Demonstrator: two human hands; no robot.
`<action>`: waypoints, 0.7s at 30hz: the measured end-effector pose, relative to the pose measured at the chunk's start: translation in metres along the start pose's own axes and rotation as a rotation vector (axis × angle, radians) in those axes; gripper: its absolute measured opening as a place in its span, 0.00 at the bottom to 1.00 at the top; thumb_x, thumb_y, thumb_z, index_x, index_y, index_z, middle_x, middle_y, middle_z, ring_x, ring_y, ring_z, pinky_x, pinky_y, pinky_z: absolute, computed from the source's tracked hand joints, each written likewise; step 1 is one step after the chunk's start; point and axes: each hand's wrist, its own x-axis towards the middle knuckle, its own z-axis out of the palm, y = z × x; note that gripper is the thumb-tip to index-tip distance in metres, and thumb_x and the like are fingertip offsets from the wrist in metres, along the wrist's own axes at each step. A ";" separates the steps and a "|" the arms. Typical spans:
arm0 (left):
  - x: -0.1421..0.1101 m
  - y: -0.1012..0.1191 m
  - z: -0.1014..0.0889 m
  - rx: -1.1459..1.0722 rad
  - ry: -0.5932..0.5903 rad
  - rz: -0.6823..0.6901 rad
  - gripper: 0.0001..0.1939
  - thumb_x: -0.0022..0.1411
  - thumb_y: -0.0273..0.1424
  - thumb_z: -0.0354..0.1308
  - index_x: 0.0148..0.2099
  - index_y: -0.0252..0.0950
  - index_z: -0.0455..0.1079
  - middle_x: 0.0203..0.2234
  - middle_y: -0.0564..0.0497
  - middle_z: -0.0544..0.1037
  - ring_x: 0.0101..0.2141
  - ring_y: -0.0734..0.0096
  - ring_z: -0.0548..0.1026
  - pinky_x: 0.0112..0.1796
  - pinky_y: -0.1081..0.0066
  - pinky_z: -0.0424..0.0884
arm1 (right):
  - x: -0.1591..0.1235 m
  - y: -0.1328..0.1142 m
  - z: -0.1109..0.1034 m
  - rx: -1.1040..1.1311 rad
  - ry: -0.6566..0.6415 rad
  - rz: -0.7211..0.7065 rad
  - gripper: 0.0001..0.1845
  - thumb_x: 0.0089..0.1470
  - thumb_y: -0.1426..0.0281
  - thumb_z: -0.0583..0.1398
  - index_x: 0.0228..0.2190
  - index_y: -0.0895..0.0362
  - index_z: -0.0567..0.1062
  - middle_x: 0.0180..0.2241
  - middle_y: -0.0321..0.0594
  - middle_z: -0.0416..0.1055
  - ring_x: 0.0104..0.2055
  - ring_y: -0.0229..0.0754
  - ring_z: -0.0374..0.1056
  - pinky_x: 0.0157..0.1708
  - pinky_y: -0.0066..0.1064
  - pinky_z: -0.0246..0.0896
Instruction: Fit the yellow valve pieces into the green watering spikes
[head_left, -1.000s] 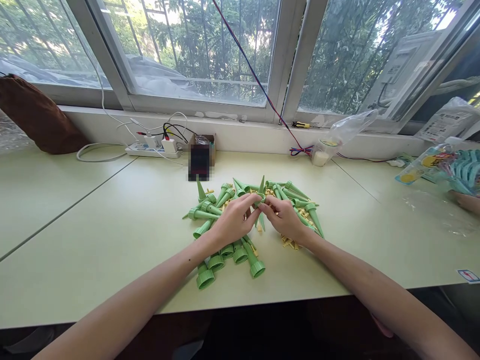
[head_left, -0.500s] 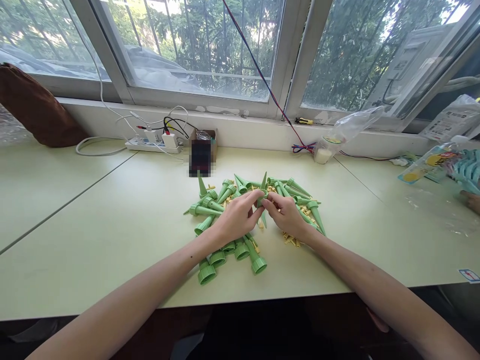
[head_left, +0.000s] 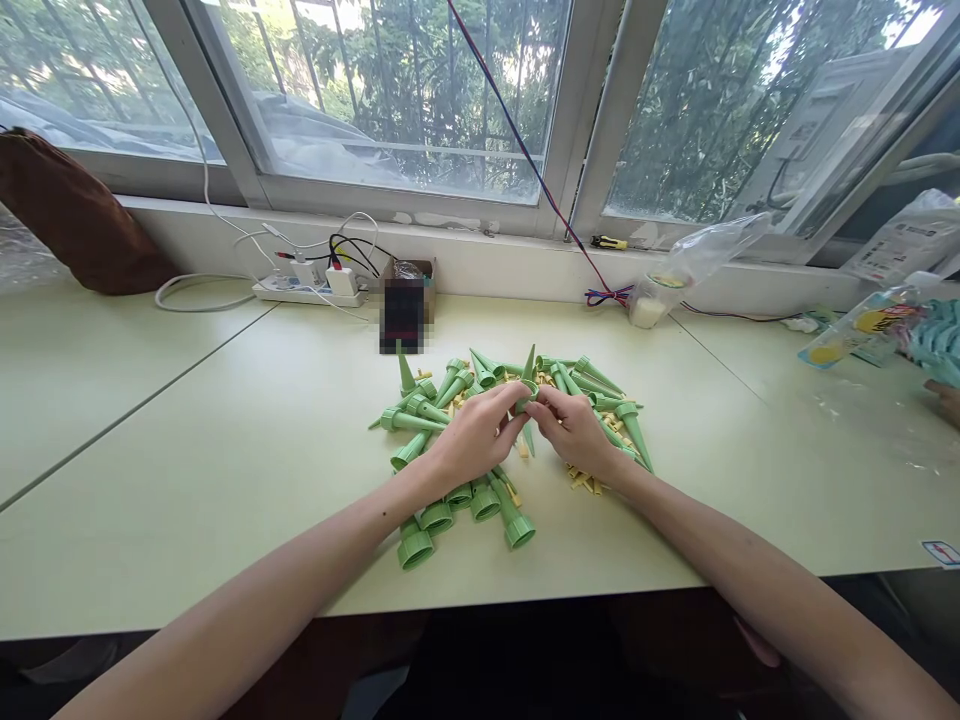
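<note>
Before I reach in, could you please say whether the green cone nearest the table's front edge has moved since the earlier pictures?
No: judged against the power strip, the green cone shows no visible shift; only the view moved slightly.

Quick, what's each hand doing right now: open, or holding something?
Left hand: closed, holding a green cone near its wide end.
Right hand: closed, fingertips at the same green cone; can't tell if they pinch anything small.

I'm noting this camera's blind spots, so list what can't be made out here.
All in the head view:
Held green piece: partly hidden by the left hand and right hand.
Dark object: blurred by pixelation.
Brown bag: cut off by the left edge.
Sticker: print too small to read.
</note>
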 end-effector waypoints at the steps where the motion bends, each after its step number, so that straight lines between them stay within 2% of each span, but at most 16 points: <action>1: 0.000 0.000 0.000 0.008 0.011 0.002 0.06 0.65 0.24 0.53 0.44 0.38 0.66 0.26 0.55 0.71 0.23 0.76 0.67 0.28 0.75 0.64 | 0.000 0.000 0.000 0.004 0.000 -0.002 0.24 0.66 0.55 0.52 0.22 0.53 0.55 0.18 0.28 0.53 0.20 0.34 0.47 0.22 0.29 0.46; 8: 0.001 0.004 -0.002 -0.015 0.057 -0.049 0.04 0.65 0.26 0.55 0.42 0.38 0.66 0.23 0.57 0.71 0.21 0.78 0.68 0.26 0.76 0.65 | 0.000 -0.004 -0.001 -0.015 -0.021 -0.033 0.22 0.68 0.57 0.49 0.24 0.53 0.56 0.20 0.30 0.56 0.22 0.36 0.50 0.24 0.30 0.48; 15: 0.005 0.005 -0.005 -0.061 0.140 -0.147 0.06 0.64 0.31 0.58 0.43 0.38 0.65 0.21 0.58 0.69 0.20 0.78 0.67 0.23 0.77 0.66 | 0.001 -0.009 -0.001 -0.019 -0.060 -0.064 0.20 0.70 0.60 0.46 0.25 0.53 0.56 0.22 0.32 0.55 0.23 0.38 0.50 0.26 0.32 0.49; 18: 0.006 0.006 -0.006 -0.081 0.172 -0.176 0.06 0.64 0.32 0.57 0.43 0.38 0.65 0.21 0.58 0.70 0.20 0.78 0.67 0.22 0.77 0.66 | 0.001 -0.013 -0.002 -0.026 -0.063 -0.087 0.19 0.70 0.61 0.45 0.28 0.53 0.61 0.23 0.33 0.58 0.24 0.39 0.53 0.27 0.32 0.52; 21: 0.007 0.007 -0.007 -0.086 0.225 -0.189 0.06 0.65 0.32 0.57 0.42 0.38 0.64 0.21 0.58 0.70 0.21 0.77 0.69 0.23 0.76 0.66 | 0.000 -0.017 -0.003 -0.019 -0.078 -0.088 0.17 0.70 0.62 0.45 0.37 0.55 0.69 0.27 0.37 0.66 0.28 0.41 0.62 0.32 0.34 0.59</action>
